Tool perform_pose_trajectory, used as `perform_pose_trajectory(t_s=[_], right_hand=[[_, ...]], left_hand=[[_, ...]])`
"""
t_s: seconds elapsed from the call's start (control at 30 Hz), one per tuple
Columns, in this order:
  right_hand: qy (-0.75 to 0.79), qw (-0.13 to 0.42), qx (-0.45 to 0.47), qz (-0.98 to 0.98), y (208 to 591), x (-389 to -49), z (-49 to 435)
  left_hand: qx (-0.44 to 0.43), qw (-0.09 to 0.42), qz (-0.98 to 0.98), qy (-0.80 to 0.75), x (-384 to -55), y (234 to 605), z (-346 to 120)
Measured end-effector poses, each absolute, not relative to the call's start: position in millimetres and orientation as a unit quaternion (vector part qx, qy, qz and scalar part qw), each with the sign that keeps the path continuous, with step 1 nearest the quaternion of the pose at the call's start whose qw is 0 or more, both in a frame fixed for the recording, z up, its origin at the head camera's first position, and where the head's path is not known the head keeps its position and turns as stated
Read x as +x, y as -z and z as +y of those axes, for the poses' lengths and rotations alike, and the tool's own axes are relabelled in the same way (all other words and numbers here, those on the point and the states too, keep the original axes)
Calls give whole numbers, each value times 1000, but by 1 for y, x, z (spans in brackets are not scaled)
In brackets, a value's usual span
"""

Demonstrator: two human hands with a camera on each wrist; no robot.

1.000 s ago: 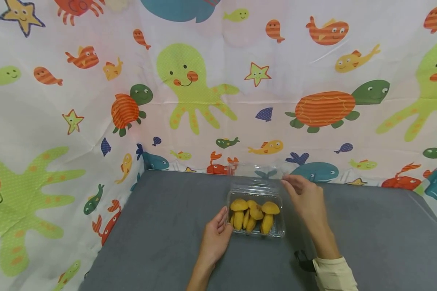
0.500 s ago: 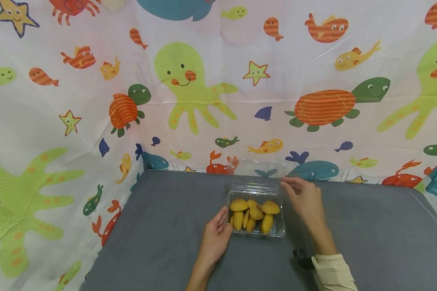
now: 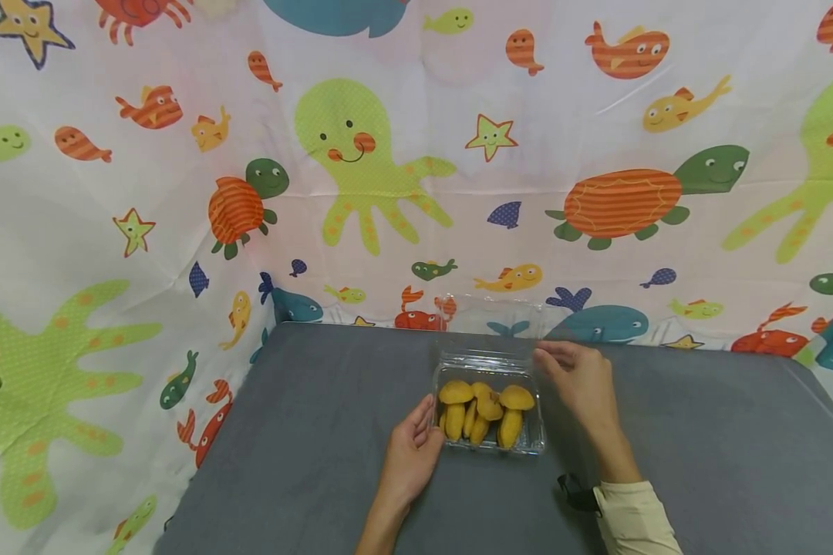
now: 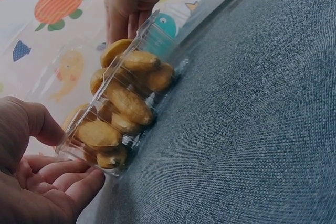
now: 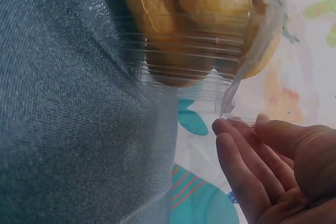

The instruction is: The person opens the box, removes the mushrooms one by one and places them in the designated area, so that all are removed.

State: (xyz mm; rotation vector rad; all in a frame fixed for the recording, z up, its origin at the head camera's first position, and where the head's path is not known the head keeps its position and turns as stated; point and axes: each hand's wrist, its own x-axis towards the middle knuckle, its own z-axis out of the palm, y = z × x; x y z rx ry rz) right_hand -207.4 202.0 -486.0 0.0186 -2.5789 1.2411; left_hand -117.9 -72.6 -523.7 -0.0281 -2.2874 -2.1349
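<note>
A clear plastic clamshell container (image 3: 539, 420) stands on the grey tabletop with several yellow mushrooms (image 3: 517, 398) in it. Its hinged lid (image 3: 491, 317) is raised at the back, tilted up. My left hand (image 3: 409, 459) grips the container's left side; in the left wrist view its thumb (image 4: 44, 124) lies at the rim and its fingers (image 4: 84, 179) under the near corner. My right hand (image 3: 588, 385) pinches the lid's right edge near the hinge. The right wrist view has its thumb (image 5: 283, 135) and fingertips at that clear edge.
The grey tabletop (image 3: 319, 416) extends to both sides of the container. A white curtain (image 3: 430, 223) printed with sea animals hangs behind and at the left. A black strap (image 3: 578, 493) sits by the right sleeve (image 3: 635, 516).
The lid's far edge has risen a little as the lid tilts more upright. My right hand has shifted slightly toward me. The left hand and the mushrooms stay in place.
</note>
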Motion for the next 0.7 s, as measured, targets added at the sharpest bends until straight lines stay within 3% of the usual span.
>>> perform_pose_trajectory(t_s=[0.7], right_hand=[[-429,81,-21,-899,487,-207,203]], left_hand=[[-6,2,-729,684,-113,523,-74]])
